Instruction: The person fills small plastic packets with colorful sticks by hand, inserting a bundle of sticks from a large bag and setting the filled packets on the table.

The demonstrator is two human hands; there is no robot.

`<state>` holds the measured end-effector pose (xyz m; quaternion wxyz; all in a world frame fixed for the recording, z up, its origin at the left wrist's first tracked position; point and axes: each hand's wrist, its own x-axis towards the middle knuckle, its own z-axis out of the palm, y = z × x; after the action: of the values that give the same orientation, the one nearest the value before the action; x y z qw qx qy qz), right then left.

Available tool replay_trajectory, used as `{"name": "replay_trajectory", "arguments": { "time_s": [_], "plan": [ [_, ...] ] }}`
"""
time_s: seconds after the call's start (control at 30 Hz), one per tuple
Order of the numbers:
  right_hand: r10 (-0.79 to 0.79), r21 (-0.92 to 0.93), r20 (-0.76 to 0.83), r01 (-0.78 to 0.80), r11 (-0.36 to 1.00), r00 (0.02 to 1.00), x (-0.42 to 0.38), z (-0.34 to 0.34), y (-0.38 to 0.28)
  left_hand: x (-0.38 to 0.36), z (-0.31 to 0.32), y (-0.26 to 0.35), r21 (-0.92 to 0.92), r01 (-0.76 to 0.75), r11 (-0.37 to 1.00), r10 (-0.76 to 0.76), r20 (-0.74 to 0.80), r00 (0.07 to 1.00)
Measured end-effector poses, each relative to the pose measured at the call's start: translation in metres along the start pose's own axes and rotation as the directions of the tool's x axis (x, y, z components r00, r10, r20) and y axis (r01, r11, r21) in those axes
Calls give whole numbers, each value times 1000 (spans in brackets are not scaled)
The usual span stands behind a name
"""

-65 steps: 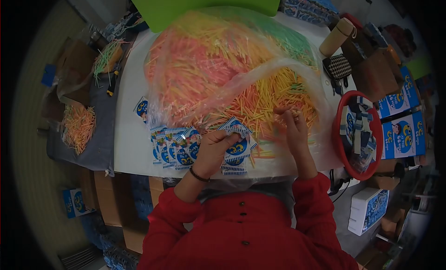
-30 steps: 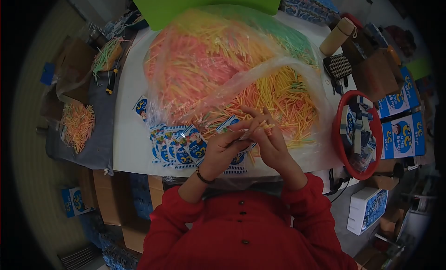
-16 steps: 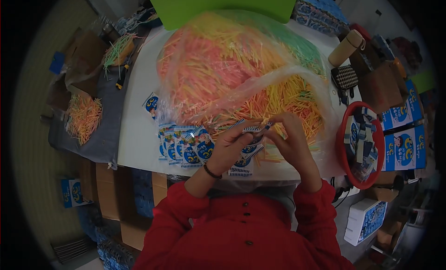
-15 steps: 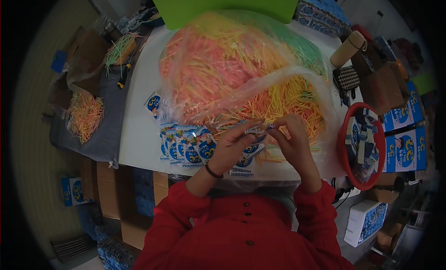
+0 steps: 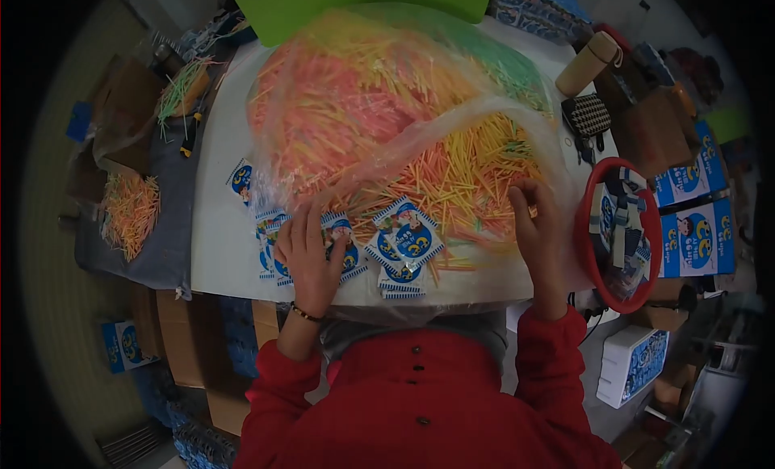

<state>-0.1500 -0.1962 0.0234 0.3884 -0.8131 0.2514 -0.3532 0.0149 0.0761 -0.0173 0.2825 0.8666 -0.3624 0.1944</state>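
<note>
Bare strip of surface [image 5: 216, 186] left of the bulging straw bag [image 5: 379, 106]. Right side hemmed by red hoop [image 5: 583, 227] and boxes [image 5: 694, 227]; packets [image 5: 404, 239] crowding the near edge.

- A white-topped desk [image 5: 216, 227] carries the things.
- A large clear plastic bag of pink, yellow and green thin sticks [image 5: 379, 106] covers most of the top.
- Loose yellow and orange sticks [image 5: 468, 178] spill from the bag's mouth at the near right.
- Small blue-and-white printed packets [image 5: 404, 243] lie overlapping along the near edge; one more [image 5: 240, 182] sits apart at the left.
- A red plastic hoop-rimmed basket [image 5: 617, 231] sits at the right edge.
- A tan cylindrical bottle [image 5: 587, 63] lies at the far right corner.
</note>
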Motion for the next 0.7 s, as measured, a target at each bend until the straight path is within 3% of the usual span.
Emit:
{"name": "replay_trajectory", "arguments": {
  "time_s": [0.03, 0.1, 0.13, 0.17, 0.2, 0.23, 0.27, 0.3, 0.33, 0.4, 0.43, 0.5, 0.57, 0.63, 0.7],
  "plan": [
    [-2, -4, -7, 2, 1000, 1000, 6, 3, 5, 1, 1, 1, 92, -53, 994, 59, -63, 996],
    [-153, -263, 93, 172, 949, 984, 17, 13, 14, 6, 1, 8, 184, -102, 978, 125, -119, 985],
    [-152, -265, 89, 171, 949, 984, 23, 23, 20, 12, -2, 21, 105, -122, 987, 126, -32, 991],
    [-222, -378, 79, 235, 895, 972, 29, 38, 27, 16, -2, 31, 28, -135, 990, 133, 55, 990],
    [-292, -485, 77, 291, 825, 953, 34, 51, 31, 19, 1, 37, 30, -139, 990, 137, 53, 989],
    [-294, -483, 71, 291, 826, 953, 36, 63, 30, 24, 5, 43, 52, -95, 994, 84, 187, 979],
    [-217, -575, 146, 261, 775, 965, 38, 74, 29, 28, 7, 48, 80, -56, 995, 28, 315, 949],
    [-129, -662, 212, 239, 710, 969, 40, 82, 28, 28, 13, 50, 82, -62, 995, 34, 311, 950],
    [-133, -661, 205, 238, 711, 970, 44, 88, 28, 25, 22, 49, 65, -62, 996, 41, 289, 956],
    [28, -679, 289, 185, 710, 957, 47, 93, 27, 24, 30, 47, 45, -61, 997, 47, 270, 962],
    [33, -682, 288, 181, 708, 957, 51, 91, 26, 23, 31, 47, -30, -35, 999, 42, 277, 960],
    [207, -674, 407, 139, 725, 890, 58, 85, 24, 21, 34, 48, -110, -9, 994, 40, 281, 959],
    [194, -643, 399, 122, 756, 896, 57, 80, 36, 23, 37, 47, -240, 54, 969, -3, 208, 978],
    [178, -607, 399, 114, 786, 899, 54, 70, 45, 27, 38, 42, -287, 25, 958, 25, 171, 985],
    [114, -116, 357, -77, 990, 927, 42, 59, 48, 27, 39, 42, -331, 7, 944, 41, 139, 990]
  ]
}}
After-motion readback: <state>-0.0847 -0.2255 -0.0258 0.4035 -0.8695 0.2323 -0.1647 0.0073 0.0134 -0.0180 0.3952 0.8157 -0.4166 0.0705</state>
